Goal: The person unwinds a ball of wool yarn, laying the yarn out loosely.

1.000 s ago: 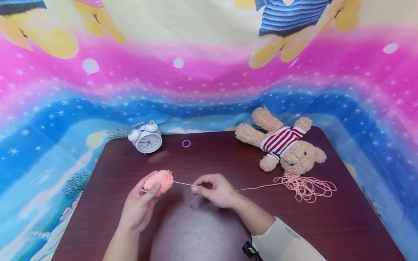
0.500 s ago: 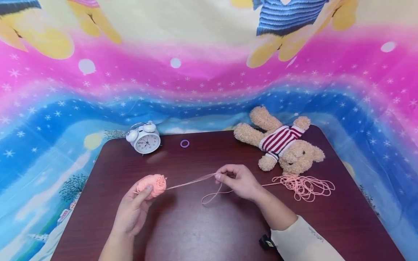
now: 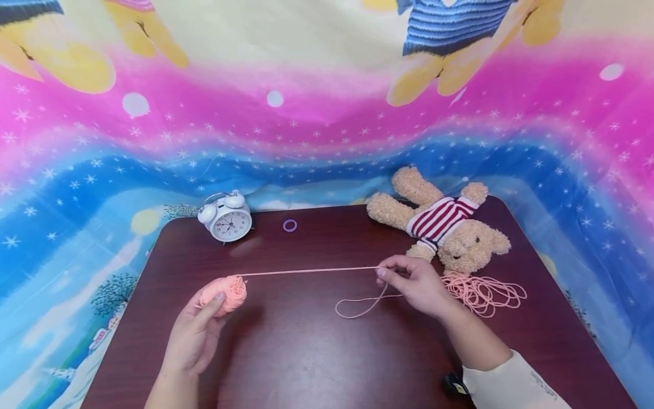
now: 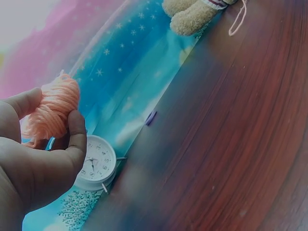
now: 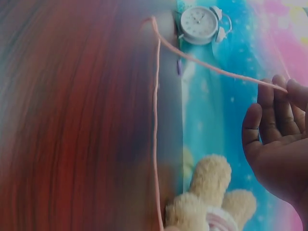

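At nine o'clock over the table, the left hand grips a peach yarn ball; across at three, the right hand pinches its taut strand, with the loose tangle just beyond!

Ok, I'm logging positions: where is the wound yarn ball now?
In the head view, the yarn ball is left of centre, held in the left hand, appearing below the white alarm clock, with a strand running from it to the right hand.
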`<state>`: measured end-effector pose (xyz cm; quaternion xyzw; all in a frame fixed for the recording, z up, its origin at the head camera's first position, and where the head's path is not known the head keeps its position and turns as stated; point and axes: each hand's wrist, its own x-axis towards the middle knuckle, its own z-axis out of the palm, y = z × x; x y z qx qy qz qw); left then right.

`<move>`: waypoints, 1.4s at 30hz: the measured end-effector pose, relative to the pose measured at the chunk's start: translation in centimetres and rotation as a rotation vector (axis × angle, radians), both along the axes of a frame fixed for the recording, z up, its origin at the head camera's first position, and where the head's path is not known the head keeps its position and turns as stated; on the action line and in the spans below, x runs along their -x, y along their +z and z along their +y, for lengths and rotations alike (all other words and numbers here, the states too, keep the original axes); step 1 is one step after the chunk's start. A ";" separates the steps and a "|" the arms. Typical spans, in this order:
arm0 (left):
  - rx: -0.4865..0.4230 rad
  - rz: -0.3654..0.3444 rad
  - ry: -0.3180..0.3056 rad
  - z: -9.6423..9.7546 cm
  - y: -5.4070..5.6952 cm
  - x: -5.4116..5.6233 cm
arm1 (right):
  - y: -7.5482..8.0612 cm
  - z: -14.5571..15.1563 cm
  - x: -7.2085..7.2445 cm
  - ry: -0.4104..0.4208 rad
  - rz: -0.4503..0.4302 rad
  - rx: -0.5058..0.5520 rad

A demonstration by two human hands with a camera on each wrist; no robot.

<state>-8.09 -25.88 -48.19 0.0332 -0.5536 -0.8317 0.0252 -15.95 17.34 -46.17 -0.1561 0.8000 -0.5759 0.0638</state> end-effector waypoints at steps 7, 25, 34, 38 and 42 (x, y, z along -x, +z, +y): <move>-0.021 0.029 -0.004 -1.1 -0.4 0.0 | -0.3 3.4 -0.2 -0.055 -0.014 -0.027; -0.044 0.086 -0.012 -3.1 -0.3 -0.8 | 0.4 10.9 -1.6 -0.178 0.045 -0.169; -0.128 0.169 -0.007 -4.1 -0.4 -1.3 | 1.0 14.5 -2.3 -0.274 0.089 -0.258; -0.103 0.148 0.011 -4.5 -0.4 -1.5 | 1.1 16.1 -2.4 -0.312 0.080 -0.272; -0.078 0.125 0.009 -4.9 -0.3 -1.5 | 0.8 17.9 -2.2 -0.323 0.059 -0.243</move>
